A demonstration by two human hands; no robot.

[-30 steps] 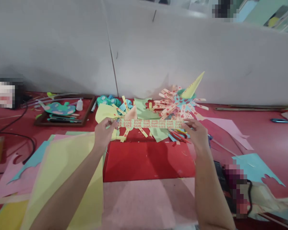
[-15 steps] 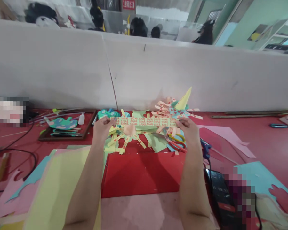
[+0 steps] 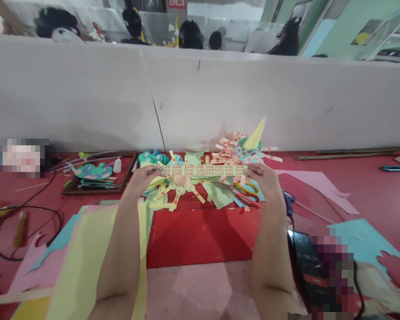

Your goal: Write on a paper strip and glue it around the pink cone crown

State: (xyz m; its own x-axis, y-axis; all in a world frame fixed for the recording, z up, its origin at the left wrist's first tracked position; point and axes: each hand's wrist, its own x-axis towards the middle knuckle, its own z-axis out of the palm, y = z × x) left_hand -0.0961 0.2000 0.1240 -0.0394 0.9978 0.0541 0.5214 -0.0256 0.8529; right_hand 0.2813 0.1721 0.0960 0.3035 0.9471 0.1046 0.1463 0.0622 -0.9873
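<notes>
A long pale paper strip [image 3: 203, 170] with rows of red writing is stretched level between my two hands. My left hand [image 3: 147, 174] pinches its left end, and my right hand [image 3: 262, 174] pinches the right end. Just behind and below the strip lies a flower-like paper piece [image 3: 182, 184] with yellow rays bearing red letters and stars. A cone-topped paper piece [image 3: 251, 144] with many strips stands at the back right. Scissors [image 3: 245, 193] with yellow and red handles lie near my right hand. Under my forearms is a red board [image 3: 200, 240].
On the left a brown tray [image 3: 96, 192] holds a small white bottle [image 3: 118, 165] and pens. Yellow paper sheets [image 3: 80, 262] lie by my left arm. A blue glue gun [image 3: 288, 202], phone [image 3: 306, 258] and cable are on the right. A white partition [image 3: 200, 98] rises behind.
The view has tilted and shifted slightly. Both hands still hold the strip stretched out, with little change in their grip.
</notes>
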